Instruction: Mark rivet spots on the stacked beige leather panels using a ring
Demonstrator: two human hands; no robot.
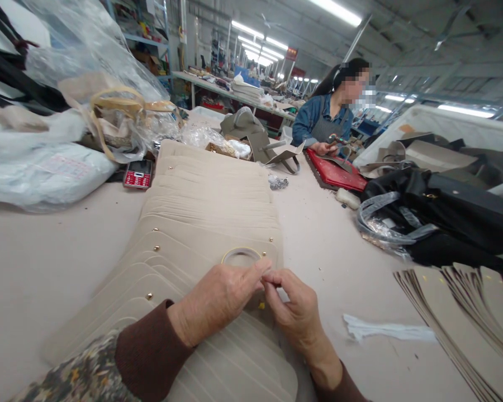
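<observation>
My left hand [218,298] and my right hand [295,310] meet fingertip to fingertip over a long row of overlapping beige leather panels [205,212]. Both hands are closed in a pinch on something too small to name. Just beyond the fingers a roll of clear tape [241,255] lies on the top panel. Small gold studs [156,248] dot the panels to the left of my hands. A tiny yellow speck [261,305] shows below my fingers.
A fan of beige pieces [465,318] lies at right, with a white strip [385,329] beside it. Black bags [444,215] sit further back. Plastic bags [67,111] and a red calculator [137,174] are at left. A co-worker [329,120] handles something over a red mat [337,172].
</observation>
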